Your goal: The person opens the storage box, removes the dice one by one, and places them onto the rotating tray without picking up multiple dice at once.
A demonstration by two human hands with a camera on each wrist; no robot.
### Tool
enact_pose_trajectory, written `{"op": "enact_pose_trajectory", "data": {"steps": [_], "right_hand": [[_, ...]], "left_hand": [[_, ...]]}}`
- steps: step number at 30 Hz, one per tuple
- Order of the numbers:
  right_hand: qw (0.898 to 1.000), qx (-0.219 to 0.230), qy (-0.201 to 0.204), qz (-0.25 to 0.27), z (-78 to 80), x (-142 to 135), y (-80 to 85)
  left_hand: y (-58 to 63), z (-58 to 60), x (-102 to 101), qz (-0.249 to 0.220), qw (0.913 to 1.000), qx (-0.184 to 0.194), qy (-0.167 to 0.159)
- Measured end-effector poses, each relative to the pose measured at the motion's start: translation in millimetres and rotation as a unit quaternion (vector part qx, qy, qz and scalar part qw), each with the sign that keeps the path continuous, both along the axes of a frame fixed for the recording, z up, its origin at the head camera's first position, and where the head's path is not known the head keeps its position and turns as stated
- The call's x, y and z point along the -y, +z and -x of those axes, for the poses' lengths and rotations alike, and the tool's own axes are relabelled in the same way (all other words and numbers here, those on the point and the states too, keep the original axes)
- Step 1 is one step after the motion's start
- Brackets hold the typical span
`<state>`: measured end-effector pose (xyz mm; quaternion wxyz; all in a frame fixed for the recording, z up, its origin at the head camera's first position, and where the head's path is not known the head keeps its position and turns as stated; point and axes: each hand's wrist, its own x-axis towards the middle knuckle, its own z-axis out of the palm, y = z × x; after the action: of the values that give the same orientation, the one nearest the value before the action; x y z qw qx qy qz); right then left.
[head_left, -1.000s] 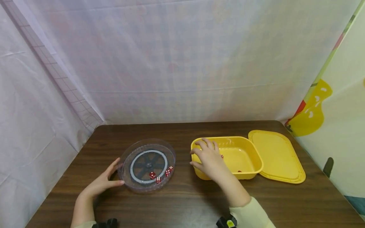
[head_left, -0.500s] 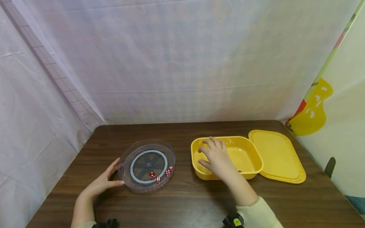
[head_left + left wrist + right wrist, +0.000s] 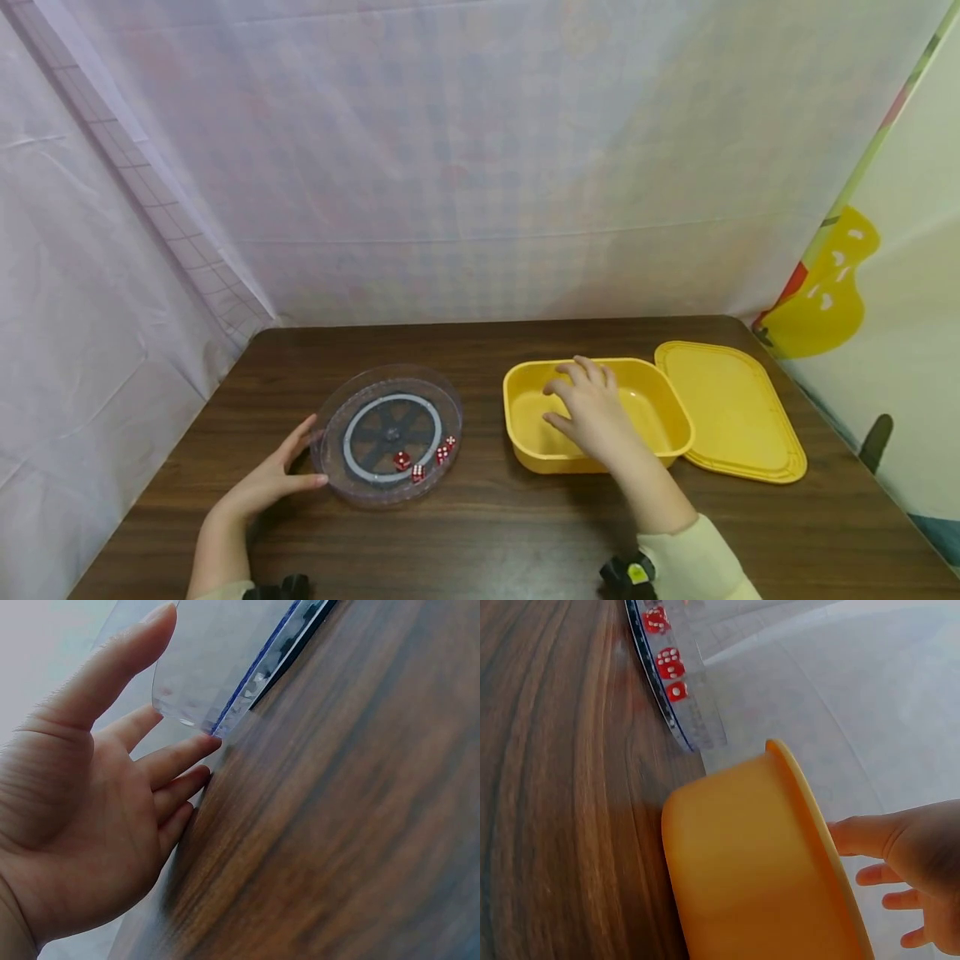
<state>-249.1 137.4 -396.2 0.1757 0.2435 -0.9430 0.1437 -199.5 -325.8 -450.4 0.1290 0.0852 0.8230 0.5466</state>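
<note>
4 red dice [image 3: 402, 460] in round clear tray [image 3: 392, 433] touching straight-fingered left hand [image 3: 266, 483], smooth yellow tub [image 3: 551, 461] beneath loosely spread right hand [image 3: 597, 417]

red dice [image 3: 417, 473] | white pips [image 3: 667, 657] | right wrist view | lowest die [image 3: 676, 691] | one pip

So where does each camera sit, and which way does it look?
Head: on the head, facing forward and down at the table, dish, box and lid; left hand, right hand and sleeves show.
Left wrist: on that wrist, facing the dish's clear side and the table; the left hand shows.
Right wrist: on that wrist, facing the box's outside, the dish beyond; the right hand shows.
Shared: head and right wrist both see the dice.
</note>
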Motion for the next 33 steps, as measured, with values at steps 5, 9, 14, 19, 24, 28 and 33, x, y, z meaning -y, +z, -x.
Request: {"op": "enact_pose_trajectory", "data": {"steps": [5, 9, 14, 19, 24, 28, 33], "right_hand": [[1.000, 0.001, -0.009, 0.000, 2.7, -4, -1.9], [1.000, 0.000, -0.009, 0.002, 4.3, -8, -5.6], [1.000, 0.002, -0.013, 0.004, 7.2, -12, -11.7], [0.999, 0.020, -0.029, 0.004, 9.9, -18, -16.3], [0.998, 0.031, -0.045, -0.003, 11.3, -23, -17.3], [0.998, 0.038, -0.056, -0.009, 12.8, -27, -18.9], [0.995, 0.061, -0.070, -0.023, 15.6, -32, -20.1]], "left_hand": [[0.1, 0.0, 0, -0.001, 1.0000, -0.002, -0.001], [1.8, 0.0, 0, 0.001, 1.0000, -0.004, -0.004], [2.8, -0.3, -1, -0.004, 1.0000, -0.006, -0.004], [3.0, -0.6, -1, -0.004, 1.0000, -0.004, -0.004], [2.5, -0.1, 0, -0.004, 1.0000, -0.006, -0.007], [2.7, 0.1, 0, -0.001, 1.0000, -0.003, -0.004], [1.8, 0.0, 0, 0.001, 1.0000, 0.002, -0.003]]}}
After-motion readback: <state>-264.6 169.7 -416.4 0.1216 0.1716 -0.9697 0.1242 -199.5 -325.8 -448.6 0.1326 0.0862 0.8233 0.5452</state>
